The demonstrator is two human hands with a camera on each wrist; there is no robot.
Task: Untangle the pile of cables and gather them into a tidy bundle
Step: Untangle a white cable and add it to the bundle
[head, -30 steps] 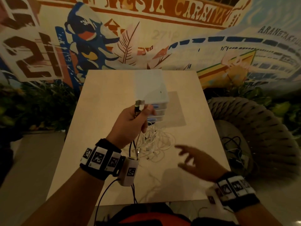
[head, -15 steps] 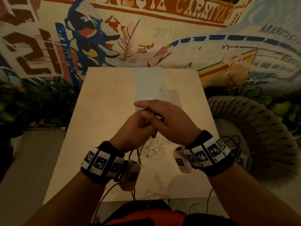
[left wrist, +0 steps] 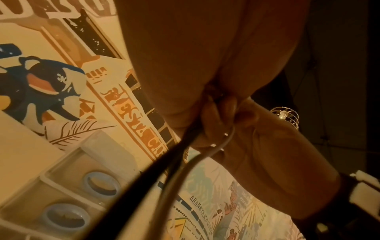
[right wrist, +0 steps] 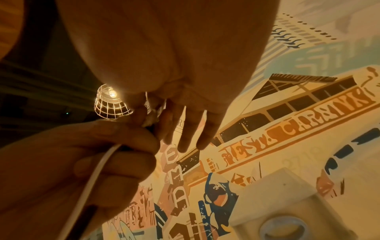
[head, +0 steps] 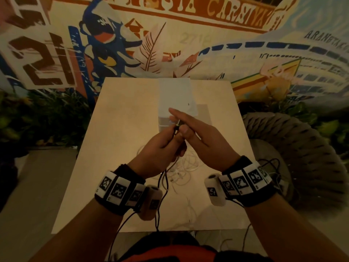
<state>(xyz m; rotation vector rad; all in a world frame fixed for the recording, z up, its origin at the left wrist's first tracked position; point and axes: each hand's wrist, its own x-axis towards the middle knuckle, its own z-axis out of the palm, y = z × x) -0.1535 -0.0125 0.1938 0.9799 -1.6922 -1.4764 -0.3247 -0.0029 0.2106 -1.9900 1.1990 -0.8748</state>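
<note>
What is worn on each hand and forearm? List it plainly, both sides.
Left hand and right hand are bare, as are the forearms. Each wrist carries a black band set with white square tiles bearing black coded patterns, plus a small rounded pale camera pod. Thin dark leads trail from the bands.

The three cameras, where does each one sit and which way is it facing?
Head: worn on the head, looks forward and down at the table; shows both forearms, left hand, right hand.
Left wrist: looks along the palm and up at the mural; curled fingers grip a black cable.
Right wrist: looks along straight fingers, upward.
All share the white drawer box and mural.
</note>
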